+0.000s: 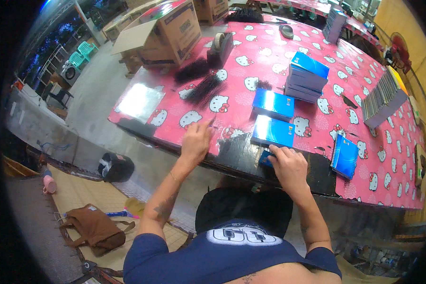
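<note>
At the table's near edge, my right hand (288, 166) has its fingers curled round a small blue-covered notebook (266, 159), which it partly hides. My left hand (197, 140) is off to the left over the pink tablecloth, its fingertips pinched together around something thin and dark, too small to make out. Just beyond the right hand lie two low stacks of blue-covered notebooks (273, 130), one behind the other. A taller notebook stack (306, 78) stands farther back. To the right rests a spiral-bound blue notebook (344, 157). Piles of black binding coils (204, 90) lie beyond the left hand.
A tape dispenser (220, 49) and an open cardboard box (168, 38) sit at the far left of the table (241, 97). Near its left corner is a clear plastic sheet (140, 102). A row of bound notebooks (386, 98) stands at right. A brown bag (97, 230) lies lower left.
</note>
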`<move>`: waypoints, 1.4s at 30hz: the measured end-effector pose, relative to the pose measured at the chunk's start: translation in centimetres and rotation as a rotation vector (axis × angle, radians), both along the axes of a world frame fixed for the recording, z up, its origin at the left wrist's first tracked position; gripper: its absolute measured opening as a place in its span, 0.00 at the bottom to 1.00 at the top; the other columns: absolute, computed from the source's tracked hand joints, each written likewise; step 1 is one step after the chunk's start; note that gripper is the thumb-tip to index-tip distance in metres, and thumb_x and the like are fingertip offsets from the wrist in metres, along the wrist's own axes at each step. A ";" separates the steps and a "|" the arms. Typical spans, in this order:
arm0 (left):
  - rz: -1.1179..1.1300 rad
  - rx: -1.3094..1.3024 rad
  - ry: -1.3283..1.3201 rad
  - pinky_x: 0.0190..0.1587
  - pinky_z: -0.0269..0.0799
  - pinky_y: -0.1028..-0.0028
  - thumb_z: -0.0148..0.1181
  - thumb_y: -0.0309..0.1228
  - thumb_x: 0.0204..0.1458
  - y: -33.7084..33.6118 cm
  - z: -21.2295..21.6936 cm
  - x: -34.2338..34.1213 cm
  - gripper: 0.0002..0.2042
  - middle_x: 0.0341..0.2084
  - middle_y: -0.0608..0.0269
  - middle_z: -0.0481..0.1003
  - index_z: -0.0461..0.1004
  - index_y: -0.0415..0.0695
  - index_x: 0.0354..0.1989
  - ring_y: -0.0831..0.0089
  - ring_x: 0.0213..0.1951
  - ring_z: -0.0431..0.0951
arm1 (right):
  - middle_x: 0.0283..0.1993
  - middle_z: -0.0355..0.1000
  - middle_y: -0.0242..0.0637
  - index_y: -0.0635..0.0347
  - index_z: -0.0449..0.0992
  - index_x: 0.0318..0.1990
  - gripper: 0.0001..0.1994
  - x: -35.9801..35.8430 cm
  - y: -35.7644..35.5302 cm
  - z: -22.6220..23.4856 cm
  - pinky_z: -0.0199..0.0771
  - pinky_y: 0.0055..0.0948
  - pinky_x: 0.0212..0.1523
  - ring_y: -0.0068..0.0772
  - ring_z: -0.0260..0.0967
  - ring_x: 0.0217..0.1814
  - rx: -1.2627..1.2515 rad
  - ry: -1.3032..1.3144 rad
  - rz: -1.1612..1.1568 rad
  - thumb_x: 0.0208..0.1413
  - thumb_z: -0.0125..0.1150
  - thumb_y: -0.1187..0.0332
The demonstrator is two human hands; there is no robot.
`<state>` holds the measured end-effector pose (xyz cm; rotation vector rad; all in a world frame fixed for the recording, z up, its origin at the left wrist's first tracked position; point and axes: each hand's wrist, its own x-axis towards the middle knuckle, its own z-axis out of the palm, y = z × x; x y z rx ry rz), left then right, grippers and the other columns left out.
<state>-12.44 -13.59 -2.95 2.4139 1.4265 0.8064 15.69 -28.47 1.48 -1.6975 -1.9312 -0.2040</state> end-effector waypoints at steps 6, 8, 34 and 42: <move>-0.194 -1.219 -0.994 0.42 0.79 0.66 0.48 0.40 0.65 -9.4 2.1 5.1 0.19 0.39 0.49 0.79 0.68 0.36 0.54 0.63 0.38 0.82 | 0.37 0.77 0.32 0.53 0.79 0.43 0.10 -0.8 -0.4 -0.5 0.74 0.39 0.34 0.40 0.76 0.35 0.006 0.154 -0.040 0.54 0.67 0.65; -0.215 -1.319 -1.036 0.45 0.81 0.62 0.47 0.40 0.67 -10.8 3.8 6.5 0.19 0.42 0.47 0.79 0.69 0.36 0.55 0.61 0.42 0.83 | 0.37 0.76 0.32 0.53 0.79 0.42 0.09 -1.0 -0.6 -0.5 0.74 0.39 0.34 0.41 0.76 0.34 -0.009 0.168 -0.057 0.55 0.67 0.66; -0.239 -1.265 -0.897 0.38 0.80 0.65 0.51 0.38 0.66 -10.5 3.0 7.4 0.18 0.40 0.50 0.79 0.75 0.38 0.54 0.63 0.35 0.82 | 0.38 0.76 0.33 0.53 0.79 0.40 0.08 -1.7 -0.4 -0.2 0.73 0.38 0.34 0.41 0.76 0.32 0.033 0.228 -0.102 0.52 0.68 0.68; -0.525 -0.531 -0.276 0.47 0.73 0.67 0.64 0.32 0.56 -4.1 3.8 2.9 0.18 0.40 0.51 0.79 0.78 0.44 0.56 0.61 0.41 0.79 | 0.41 0.77 0.37 0.54 0.79 0.47 0.14 2.0 -2.7 0.0 0.75 0.40 0.41 0.44 0.77 0.40 -0.120 0.169 -0.165 0.54 0.67 0.65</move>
